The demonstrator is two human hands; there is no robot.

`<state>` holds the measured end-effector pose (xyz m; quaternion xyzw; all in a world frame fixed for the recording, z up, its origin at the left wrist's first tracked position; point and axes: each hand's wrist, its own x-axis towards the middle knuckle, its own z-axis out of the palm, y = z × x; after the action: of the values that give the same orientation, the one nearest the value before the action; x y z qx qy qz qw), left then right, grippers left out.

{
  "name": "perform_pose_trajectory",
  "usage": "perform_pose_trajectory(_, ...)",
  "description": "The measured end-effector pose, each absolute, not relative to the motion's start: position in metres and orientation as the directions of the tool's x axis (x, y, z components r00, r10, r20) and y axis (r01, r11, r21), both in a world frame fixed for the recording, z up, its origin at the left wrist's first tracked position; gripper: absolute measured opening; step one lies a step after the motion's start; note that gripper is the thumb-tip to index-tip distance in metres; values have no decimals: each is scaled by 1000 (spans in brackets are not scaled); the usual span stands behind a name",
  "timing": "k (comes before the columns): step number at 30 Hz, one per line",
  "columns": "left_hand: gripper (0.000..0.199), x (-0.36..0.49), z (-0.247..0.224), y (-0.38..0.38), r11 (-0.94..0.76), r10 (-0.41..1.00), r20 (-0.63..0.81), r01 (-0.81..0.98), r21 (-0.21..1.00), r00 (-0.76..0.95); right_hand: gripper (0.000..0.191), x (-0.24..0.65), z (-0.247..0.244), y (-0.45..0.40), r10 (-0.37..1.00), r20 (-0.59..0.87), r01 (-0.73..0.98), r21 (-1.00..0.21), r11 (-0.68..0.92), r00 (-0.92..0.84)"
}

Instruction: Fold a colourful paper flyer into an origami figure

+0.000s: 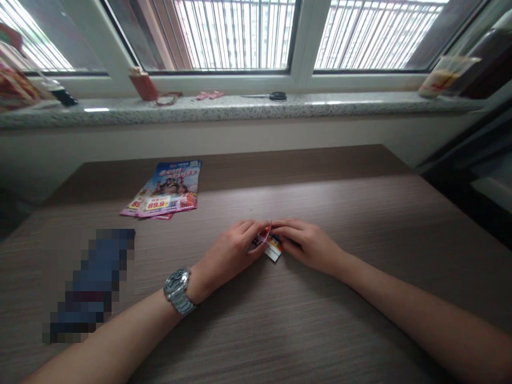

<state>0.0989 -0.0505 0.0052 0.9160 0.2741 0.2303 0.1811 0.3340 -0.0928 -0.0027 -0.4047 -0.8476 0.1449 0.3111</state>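
A small piece of folded, colourful printed paper lies between my two hands, over the middle of the table. My left hand, with a metal watch at its wrist, pinches the paper's left side between thumb and fingers. On the other side, my right hand has its bent fingers closed on the paper's right and upper edge. The fingers cover much of the paper, so its full shape is hidden. A stack of colourful flyers rests farther back on the left.
A blurred-out dark blue flat object lies left of my left forearm. Along the granite windowsill stand a red box, pink items, scissors and a plastic cup. The wooden table reaches the wall.
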Motion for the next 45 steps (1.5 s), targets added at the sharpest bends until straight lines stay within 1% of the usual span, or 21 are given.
perform_pose_trajectory(2,34,98,7,-51,-818,537,305,398,415,787,23,336,-3,-92,799,426,589,-540,601,-425)
perform_pose_trajectory(5,33,96,10,-52,-853,493,279,395,341,824,22,339,-4,-92,810,460,610,-540,580,-363)
perform_pose_trajectory(8,38,94,10,-52,-873,473,258,407,269,843,28,341,-7,-90,793,471,650,-472,596,-385)
perform_pose_trajectory(12,45,93,8,-51,-888,453,233,412,205,860,35,343,-10,-89,767,410,682,-365,634,-494)
perform_pose_trajectory(17,51,91,7,-50,-892,445,207,412,185,871,39,346,-8,-89,781,325,728,-293,620,-534)
perform_pose_trajectory(22,49,91,13,-52,-907,416,214,386,169,884,43,348,-6,-89,806,324,779,-247,577,-495)
perform_pose_trajectory(28,48,91,14,-52,-895,432,190,392,212,882,41,348,-4,-88,814,348,791,-249,559,-465)
perform_pose_trajectory(32,48,91,16,-50,-901,416,163,379,212,895,48,344,-4,-88,807,336,785,-239,571,-485)
perform_pose_trajectory(35,46,91,19,-50,-901,415,150,382,205,898,59,339,-7,-89,784,300,753,-239,613,-543)
perform_pose_trajectory(38,43,91,21,-50,-905,408,162,373,206,899,66,336,-11,-88,786,233,745,-253,617,-572)
perform_pose_trajectory(41,43,91,21,-50,-908,404,151,376,183,902,67,336,-13,-88,798,188,754,-262,603,-573)
perform_pose_trajectory(45,45,89,19,-49,-907,412,143,391,155,900,67,336,-14,-87,808,194,759,-275,590,-557)
